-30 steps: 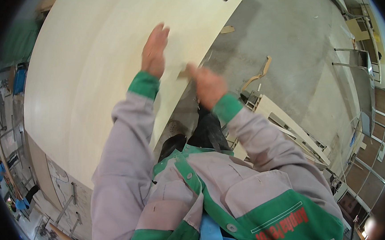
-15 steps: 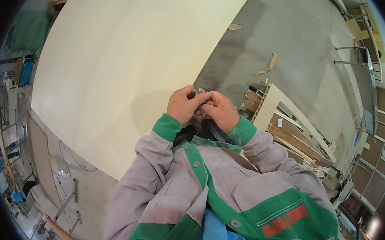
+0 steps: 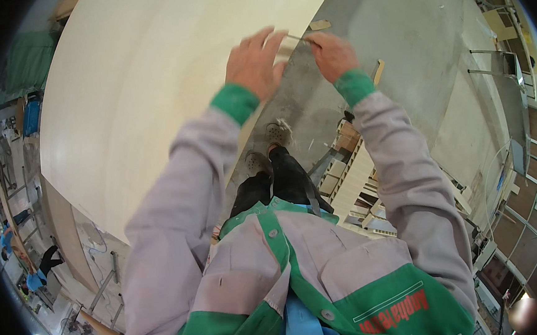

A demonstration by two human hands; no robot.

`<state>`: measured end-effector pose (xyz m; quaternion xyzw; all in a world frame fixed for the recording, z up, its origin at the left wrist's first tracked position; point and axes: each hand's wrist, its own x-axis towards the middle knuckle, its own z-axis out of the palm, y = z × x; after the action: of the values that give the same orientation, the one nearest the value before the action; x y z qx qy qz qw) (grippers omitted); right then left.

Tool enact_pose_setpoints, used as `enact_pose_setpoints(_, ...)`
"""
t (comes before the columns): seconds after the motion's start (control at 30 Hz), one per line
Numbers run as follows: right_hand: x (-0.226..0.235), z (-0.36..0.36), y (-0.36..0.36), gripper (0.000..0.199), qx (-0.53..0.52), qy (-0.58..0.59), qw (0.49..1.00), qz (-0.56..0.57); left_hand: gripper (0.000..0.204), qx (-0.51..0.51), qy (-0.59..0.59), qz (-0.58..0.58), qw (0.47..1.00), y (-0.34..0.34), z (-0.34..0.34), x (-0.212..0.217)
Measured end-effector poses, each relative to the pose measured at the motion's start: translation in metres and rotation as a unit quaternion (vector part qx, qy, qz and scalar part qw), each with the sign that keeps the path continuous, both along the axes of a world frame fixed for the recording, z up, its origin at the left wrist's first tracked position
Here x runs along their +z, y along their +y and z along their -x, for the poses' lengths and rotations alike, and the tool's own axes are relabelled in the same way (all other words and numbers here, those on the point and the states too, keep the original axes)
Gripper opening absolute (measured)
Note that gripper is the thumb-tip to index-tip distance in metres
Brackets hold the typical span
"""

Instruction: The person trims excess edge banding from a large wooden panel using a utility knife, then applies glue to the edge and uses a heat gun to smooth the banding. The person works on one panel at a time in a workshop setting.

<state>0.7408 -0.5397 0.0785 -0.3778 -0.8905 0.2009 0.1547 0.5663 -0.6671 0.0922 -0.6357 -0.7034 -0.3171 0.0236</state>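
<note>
My left hand (image 3: 253, 66) is over the right edge of a large pale wooden board (image 3: 133, 102). Its fingers are spread, slightly blurred, and seem to hold nothing. A thin, narrow flat piece (image 3: 298, 38) sticks out leftward from my right hand (image 3: 335, 57), whose fingers are closed on it beyond the board's edge. The piece's free end comes close to my left index finger; I cannot tell whether they touch. Its exact kind is too small to make out.
Below my hands, my shoes (image 3: 257, 162) stand on the grey floor (image 3: 389, 28) beside the board. Cut wooden panels and offcuts (image 3: 352, 186) lie to my right. A metal-legged stand (image 3: 503, 64) is at the far right. People in blue (image 3: 36, 280) appear at the far left.
Both hands have moved from close to my body to farther forward and have come apart. The left hand has opened; the right keeps the thin piece. My shoes have come into view.
</note>
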Motion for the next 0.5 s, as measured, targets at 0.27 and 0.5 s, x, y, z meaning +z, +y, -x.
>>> enact_pose_setpoints(0.27, -0.019, 0.027, 0.012, 0.019, -0.040, -0.047, 0.998, -0.027, 0.013, -0.163, 0.133, 0.174, 0.962, 0.084, 0.034, -0.008)
enact_pose_setpoints(0.5, -0.019, 0.020, -0.135, 0.015, 0.004, 0.002, 1.000, -0.018, 0.007, -0.194, 0.091, 0.119, 0.969, -0.066, 0.038, -0.015)
